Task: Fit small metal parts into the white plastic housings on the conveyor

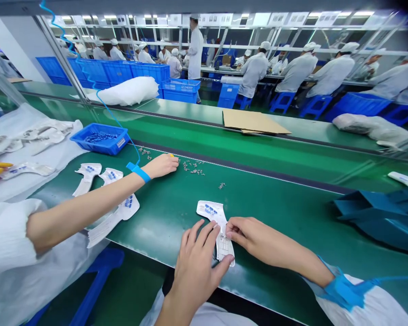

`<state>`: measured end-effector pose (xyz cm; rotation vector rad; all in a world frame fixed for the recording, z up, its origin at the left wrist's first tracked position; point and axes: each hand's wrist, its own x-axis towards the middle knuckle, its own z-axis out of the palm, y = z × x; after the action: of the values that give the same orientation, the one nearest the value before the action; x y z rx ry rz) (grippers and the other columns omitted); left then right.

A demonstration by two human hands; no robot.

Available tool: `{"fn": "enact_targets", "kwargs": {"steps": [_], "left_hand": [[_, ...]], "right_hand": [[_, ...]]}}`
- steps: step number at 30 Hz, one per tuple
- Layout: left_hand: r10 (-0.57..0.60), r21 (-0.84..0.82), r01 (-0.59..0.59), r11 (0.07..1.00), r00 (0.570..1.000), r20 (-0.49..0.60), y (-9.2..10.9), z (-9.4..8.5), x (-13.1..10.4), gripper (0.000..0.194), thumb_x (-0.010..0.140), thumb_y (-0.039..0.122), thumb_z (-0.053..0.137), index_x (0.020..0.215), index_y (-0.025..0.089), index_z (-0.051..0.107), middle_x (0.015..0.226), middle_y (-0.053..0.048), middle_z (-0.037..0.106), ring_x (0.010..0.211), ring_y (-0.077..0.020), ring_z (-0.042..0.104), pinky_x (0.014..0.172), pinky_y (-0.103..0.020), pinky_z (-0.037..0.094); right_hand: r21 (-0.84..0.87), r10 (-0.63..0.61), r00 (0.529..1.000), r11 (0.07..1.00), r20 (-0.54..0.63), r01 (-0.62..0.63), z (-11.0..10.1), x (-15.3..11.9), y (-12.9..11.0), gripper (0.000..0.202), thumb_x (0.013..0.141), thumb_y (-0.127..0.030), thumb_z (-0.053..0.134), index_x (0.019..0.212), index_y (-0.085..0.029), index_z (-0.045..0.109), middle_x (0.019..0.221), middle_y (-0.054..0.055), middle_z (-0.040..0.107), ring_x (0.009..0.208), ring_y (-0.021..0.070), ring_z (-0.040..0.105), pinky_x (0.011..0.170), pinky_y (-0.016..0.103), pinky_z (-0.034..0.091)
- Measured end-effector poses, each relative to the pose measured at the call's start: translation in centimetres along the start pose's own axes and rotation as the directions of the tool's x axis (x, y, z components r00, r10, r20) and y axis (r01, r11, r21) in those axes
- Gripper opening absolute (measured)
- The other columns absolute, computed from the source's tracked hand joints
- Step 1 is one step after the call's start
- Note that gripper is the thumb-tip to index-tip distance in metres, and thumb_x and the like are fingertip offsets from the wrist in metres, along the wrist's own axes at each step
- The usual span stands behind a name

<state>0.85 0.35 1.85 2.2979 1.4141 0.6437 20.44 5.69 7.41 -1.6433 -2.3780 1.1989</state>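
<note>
A white curved plastic part [211,208] with blue pieces at its upper end lies on the green table in front of me. My left hand [199,260] rests on its left edge, fingers spread. At the part's right edge is my right hand [246,231], its thumb and index finger pinched together; anything between the fingertips is too small to make out. Around the right wrist sits a blue strap [347,287]. Small metal pieces lie in loose piles [193,167] beyond the part, with a smaller group [221,185] nearer to it.
From the left, a co-worker's arm [95,201] reaches toward the metal pieces. Several white parts [114,219] lie under and beside it. A blue tray [117,144] holds small blue pieces. Dark teal bins [387,217] stand at right; cardboard [251,121] lies beyond the divider.
</note>
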Motion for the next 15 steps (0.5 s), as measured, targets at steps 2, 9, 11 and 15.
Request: {"fn": "enact_targets", "kwargs": {"steps": [2,9,11,15], "left_hand": [[-0.002,-0.004,0.002,1.000,1.000,-0.001,0.0,0.0,0.0,0.054,0.089,0.034,0.068,0.138,0.020,0.049,0.145,-0.007,0.053,0.135,-0.0329,0.043,0.105,-0.051,0.043],[-0.019,-0.039,0.017,0.999,0.999,-0.033,-0.1,0.2,0.2,0.052,0.086,0.031,0.072,0.133,0.020,0.052,0.138,-0.009,0.059,0.132,-0.0312,0.046,0.105,-0.050,0.043],[-0.021,-0.047,0.020,0.999,0.999,-0.028,-0.2,0.1,0.3,0.051,0.086,0.030,0.072,0.132,0.019,0.052,0.136,-0.009,0.059,0.131,-0.0312,0.047,0.104,-0.050,0.043],[-0.020,-0.049,0.019,0.999,1.000,-0.023,-0.3,0.1,0.4,0.051,0.087,0.033,0.071,0.133,0.019,0.052,0.136,-0.009,0.059,0.130,-0.0314,0.048,0.103,-0.051,0.044]], "right_hand": [[0.004,-0.001,1.000,1.000,-0.006,0.001,0.1,0.1,0.1,0.024,0.101,-0.040,0.041,0.094,-0.024,0.057,0.096,0.003,0.063,0.090,0.0203,0.055,0.074,0.031,0.036],[0.109,0.046,0.999,0.993,-0.023,-0.044,0.8,0.6,0.1,0.007,0.097,-0.031,0.046,0.099,-0.024,0.046,0.085,0.000,0.065,0.080,0.0185,0.056,0.065,0.028,0.035],[0.084,0.057,0.998,0.995,-0.039,-0.053,0.7,0.8,-0.3,0.005,0.096,-0.029,0.047,0.096,-0.024,0.046,0.087,0.001,0.065,0.081,0.0189,0.057,0.064,0.028,0.035],[0.097,0.044,0.996,0.995,-0.071,-0.037,0.6,0.8,-0.6,0.006,0.094,-0.029,0.048,0.094,-0.023,0.048,0.086,0.002,0.066,0.081,0.0187,0.059,0.065,0.028,0.039]]}}
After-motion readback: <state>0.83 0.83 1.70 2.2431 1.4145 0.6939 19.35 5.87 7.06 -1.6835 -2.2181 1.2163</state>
